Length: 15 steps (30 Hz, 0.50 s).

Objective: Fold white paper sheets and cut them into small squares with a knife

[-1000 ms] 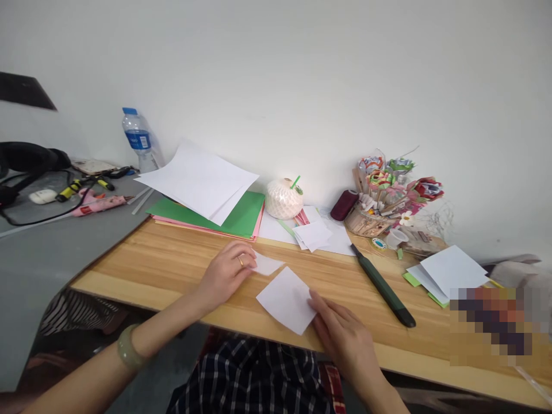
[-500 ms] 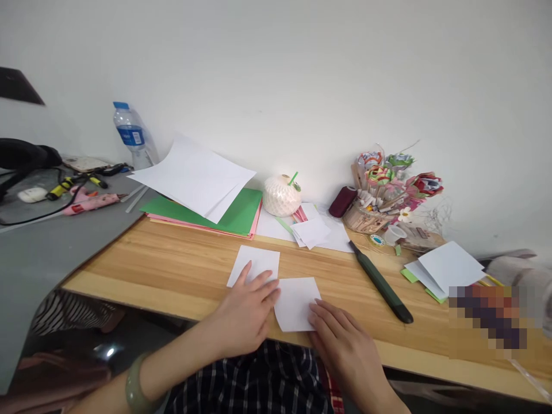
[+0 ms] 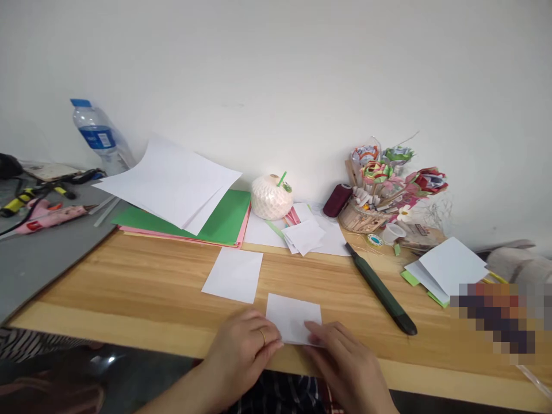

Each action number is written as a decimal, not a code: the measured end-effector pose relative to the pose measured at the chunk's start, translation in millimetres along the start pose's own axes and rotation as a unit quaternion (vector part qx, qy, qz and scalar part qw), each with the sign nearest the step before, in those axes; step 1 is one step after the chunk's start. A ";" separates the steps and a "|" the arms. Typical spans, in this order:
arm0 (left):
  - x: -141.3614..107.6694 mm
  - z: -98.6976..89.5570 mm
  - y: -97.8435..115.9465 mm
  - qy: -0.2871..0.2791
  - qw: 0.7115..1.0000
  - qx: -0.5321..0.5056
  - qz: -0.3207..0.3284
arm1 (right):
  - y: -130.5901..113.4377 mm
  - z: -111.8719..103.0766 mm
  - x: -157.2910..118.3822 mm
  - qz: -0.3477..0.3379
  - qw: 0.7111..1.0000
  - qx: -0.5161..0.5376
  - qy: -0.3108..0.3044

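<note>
A small white paper square point(image 3: 293, 315) lies near the table's front edge, between my two hands. My left hand point(image 3: 245, 348), with a ring on one finger, is closed in a pinch at the paper's near left corner. At the near right corner, my right hand point(image 3: 347, 359) holds the paper between thumb and fingers, with some fingertips hidden below its edge. A second white paper square point(image 3: 235, 275) rests flat on the wood just beyond my left hand, untouched.
Behind stand white sheets on a green paper stack point(image 3: 228, 215), a white round ornament point(image 3: 271, 198), a maroon thread spool point(image 3: 337, 200) and a basket of paper flowers point(image 3: 364, 215). A dark green cutter-like tool point(image 3: 383, 290) lies rightward, near more paper point(image 3: 452, 264). A pink glue gun point(image 3: 52, 218) lies left.
My left hand has moved off the far paper square, down to the near one's corner. The near square has shifted toward me, and my right hand now grips its near right corner.
</note>
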State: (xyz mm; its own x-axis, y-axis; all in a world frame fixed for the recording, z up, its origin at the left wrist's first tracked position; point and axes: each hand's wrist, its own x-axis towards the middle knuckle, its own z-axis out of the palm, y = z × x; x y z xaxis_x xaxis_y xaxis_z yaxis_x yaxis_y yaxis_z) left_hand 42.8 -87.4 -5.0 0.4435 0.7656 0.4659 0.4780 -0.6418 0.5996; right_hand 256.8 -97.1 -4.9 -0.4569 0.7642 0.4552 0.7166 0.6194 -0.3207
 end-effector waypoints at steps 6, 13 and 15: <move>3.9 10.1 -8.2 0.014 0.979 -0.019 -0.203 | 7.0 20.7 -9.7 0.226 0.972 -0.013 0.059; 3.5 20.4 -11.6 0.021 0.957 -0.031 -0.289 | -5.3 29.0 -3.3 0.327 0.936 -0.070 0.108; 4.3 22.3 -11.0 0.031 0.964 0.021 -0.263 | -7.2 28.0 -1.5 0.324 0.936 -0.089 0.105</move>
State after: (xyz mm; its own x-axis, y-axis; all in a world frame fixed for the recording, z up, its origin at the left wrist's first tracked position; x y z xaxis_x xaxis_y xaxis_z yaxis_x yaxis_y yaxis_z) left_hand 56.4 -78.0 -24.1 0.0866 0.9859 0.1434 0.6548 -0.1648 0.7376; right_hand 237.5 -97.7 -26.6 0.2036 0.9057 0.3717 0.8921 -0.0153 -0.4515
